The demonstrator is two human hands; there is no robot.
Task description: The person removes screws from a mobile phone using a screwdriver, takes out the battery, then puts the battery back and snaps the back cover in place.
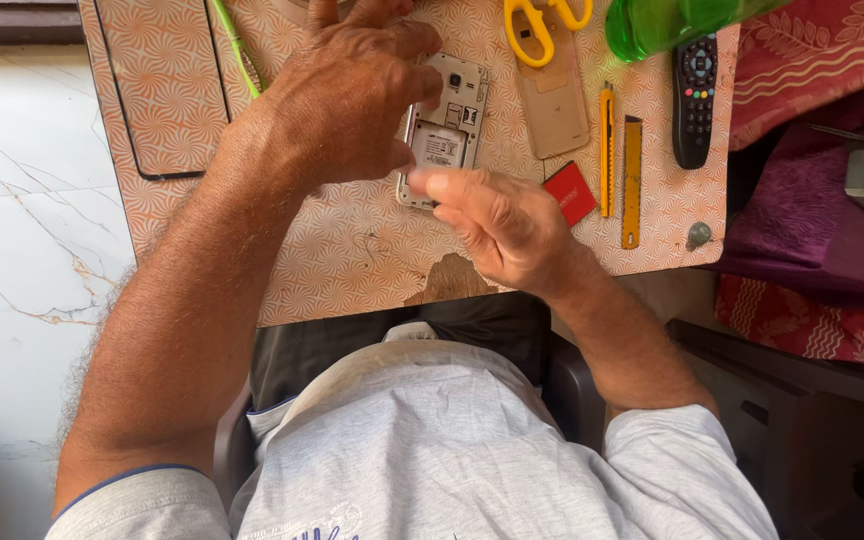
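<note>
A white phone (449,125) lies face down with its back cover off, on a small table with an orange patterned top (352,250). My left hand (347,95) rests over the phone's left edge, fingers curled against it. My right hand (497,215) touches the phone's lower end with its fingertips. The phone's beige back cover (554,105) lies just to the right. A small red flat piece (569,192) sits beside my right hand.
Yellow-handled scissors (542,25), a yellow utility knife (606,150), an orange flat tool (632,180), a black remote (695,100) and a green bottle (667,22) lie at the table's right. A green stick (237,50) lies left. Red and purple cloth (812,200) sits beyond the right edge.
</note>
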